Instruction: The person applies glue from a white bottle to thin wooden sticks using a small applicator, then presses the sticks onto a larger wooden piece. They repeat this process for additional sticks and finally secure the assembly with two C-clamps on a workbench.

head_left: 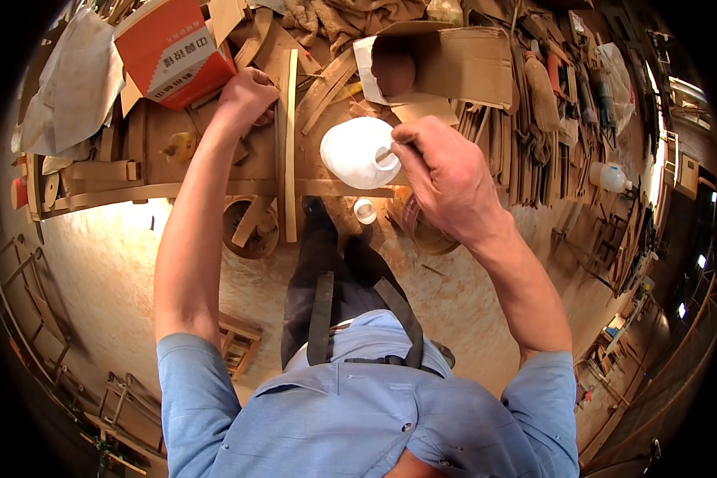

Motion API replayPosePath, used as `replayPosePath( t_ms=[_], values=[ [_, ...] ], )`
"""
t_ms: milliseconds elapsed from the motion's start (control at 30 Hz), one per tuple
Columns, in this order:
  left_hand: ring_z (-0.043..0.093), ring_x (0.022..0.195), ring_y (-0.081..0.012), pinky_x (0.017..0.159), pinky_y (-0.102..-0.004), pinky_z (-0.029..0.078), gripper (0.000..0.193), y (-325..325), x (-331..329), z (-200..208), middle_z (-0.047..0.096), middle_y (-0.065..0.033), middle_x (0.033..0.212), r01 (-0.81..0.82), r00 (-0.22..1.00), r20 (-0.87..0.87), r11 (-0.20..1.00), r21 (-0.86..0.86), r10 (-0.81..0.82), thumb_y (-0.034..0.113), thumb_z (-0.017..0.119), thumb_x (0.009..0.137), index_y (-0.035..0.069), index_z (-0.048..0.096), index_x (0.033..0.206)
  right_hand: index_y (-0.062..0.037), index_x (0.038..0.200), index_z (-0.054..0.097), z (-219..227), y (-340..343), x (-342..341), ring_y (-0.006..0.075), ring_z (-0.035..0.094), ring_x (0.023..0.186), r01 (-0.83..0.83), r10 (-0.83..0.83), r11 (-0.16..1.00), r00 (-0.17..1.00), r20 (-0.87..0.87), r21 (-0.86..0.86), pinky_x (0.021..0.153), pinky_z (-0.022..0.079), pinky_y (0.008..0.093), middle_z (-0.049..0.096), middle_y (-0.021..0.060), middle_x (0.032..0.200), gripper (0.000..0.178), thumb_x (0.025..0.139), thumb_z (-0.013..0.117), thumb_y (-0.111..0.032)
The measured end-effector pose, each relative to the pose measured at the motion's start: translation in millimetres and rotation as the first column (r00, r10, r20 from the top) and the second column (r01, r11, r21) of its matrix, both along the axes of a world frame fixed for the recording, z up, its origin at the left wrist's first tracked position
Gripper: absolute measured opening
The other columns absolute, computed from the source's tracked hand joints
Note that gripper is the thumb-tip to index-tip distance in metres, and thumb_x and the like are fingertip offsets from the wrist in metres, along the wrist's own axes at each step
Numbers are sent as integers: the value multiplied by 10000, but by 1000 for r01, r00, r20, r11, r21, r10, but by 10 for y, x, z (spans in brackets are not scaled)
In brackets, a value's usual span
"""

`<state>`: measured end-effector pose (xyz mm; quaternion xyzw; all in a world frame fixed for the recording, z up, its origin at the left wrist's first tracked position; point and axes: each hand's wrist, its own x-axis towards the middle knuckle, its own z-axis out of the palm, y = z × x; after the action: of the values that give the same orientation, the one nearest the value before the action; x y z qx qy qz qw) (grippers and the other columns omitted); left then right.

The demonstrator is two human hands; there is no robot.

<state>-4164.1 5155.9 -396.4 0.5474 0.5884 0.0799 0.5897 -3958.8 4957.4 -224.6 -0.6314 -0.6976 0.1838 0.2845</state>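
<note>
My right hand (pixel 446 175) is closed in a pinch round a thin stick (pixel 385 155), whose end goes into the round mouth of a white plastic jug (pixel 350 155). What the stick's lower end looks like is hidden inside the jug. My left hand (pixel 249 97) is at the far side of the bench, beside the red and white cardboard box (pixel 175 60). Its fingers are curled closed, and I cannot make out what is in them. A long pale wood strip (pixel 290 159) lies just to the right of that hand and juts past the bench's near edge.
An opened brown carton (pixel 470 68) lies on its side behind the jug. Wood strips and tools (pixel 534 103) are heaped at the right. A small yellow bottle (pixel 180 147) is at the left. Below the bench edge are a small white round container (pixel 365 210) and a round bin (pixel 251 227).
</note>
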Motion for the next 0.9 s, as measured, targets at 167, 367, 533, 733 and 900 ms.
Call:
replayPosePath(
  t_ms=[167,367,533,733,900],
  values=[
    [635,605,-152,520,-292,528,375,12,17,62,632,-70,779,51,998,-45,998,-41,-52,135,643,851,5,538,1186,-13,959,567,-11,-11,-21,349,636,705,26,-26,999,999,-22,-26,615,513,425,614,149,795,128,874,663,-19],
    [623,547,-152,469,-291,499,278,-15,-18,2,653,-90,736,-2,1000,-16,1000,28,3,108,660,832,-34,582,1057,-17,968,566,23,36,-36,351,643,722,1,-2,1000,999,-46,-10,631,520,418,617,151,807,117,885,648,-2],
    [628,545,-152,479,-294,509,266,6,7,15,655,-82,710,24,999,-21,1000,13,-24,109,657,831,-23,588,1051,-18,998,576,56,23,-50,341,642,735,51,-55,998,992,-116,-35,635,516,402,616,147,829,127,894,646,-2],
    [637,573,-153,503,-302,525,288,28,6,-29,669,-80,766,58,995,-83,998,18,-56,136,656,847,1,593,1094,-15,994,591,5,11,-21,347,637,734,14,-20,997,997,-75,-80,631,510,401,619,150,837,115,894,648,-1],
    [666,633,-148,548,-303,554,345,28,16,24,692,-77,830,103,984,-150,994,42,-95,173,665,850,6,609,1147,-7,951,613,45,33,-52,340,641,739,5,-6,998,1000,-17,-60,642,515,390,632,146,846,67,895,645,8]
  ],
)
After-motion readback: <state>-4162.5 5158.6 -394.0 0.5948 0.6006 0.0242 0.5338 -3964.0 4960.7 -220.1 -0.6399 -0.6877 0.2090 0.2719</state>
